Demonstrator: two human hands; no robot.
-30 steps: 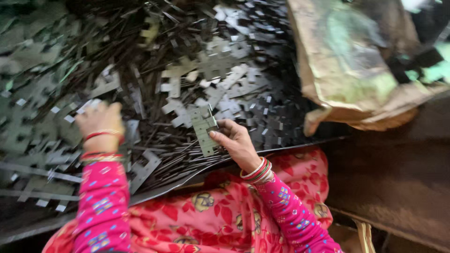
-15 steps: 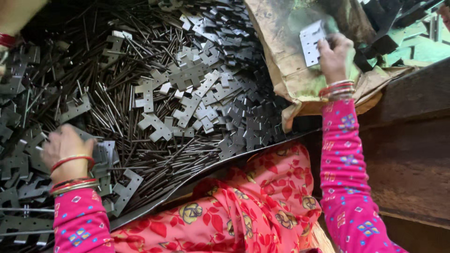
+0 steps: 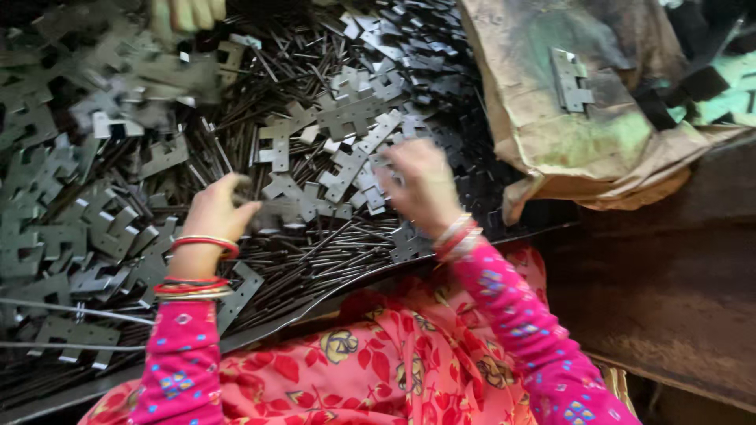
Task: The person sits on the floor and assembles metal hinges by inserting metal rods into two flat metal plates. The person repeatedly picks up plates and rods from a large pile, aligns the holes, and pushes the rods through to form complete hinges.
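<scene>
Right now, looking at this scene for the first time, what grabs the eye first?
A huge dark heap of metal plates and thin rods fills the left and middle. Both hands dig into it: the left hand and the blurred right hand, in bright pink sleeves with red bangles. At upper right, one plate lies on a brown sack.

Dull grey metal brackets [image 3: 346,118] (some shinier), thin dark metal rods [image 3: 331,260], crumpled matt sack [image 3: 567,118]

pile of stamped metal plates [image 3: 331,157] — grey, flat, notched cross-ish shapes, jumbled any which way over thin dark rods | I see my left hand [image 3: 216,212] and right hand [image 3: 421,185] both on the heap, gripping pieces I think, too blurry | one plate [image 3: 571,79] lying flat on the brown sack
</scene>
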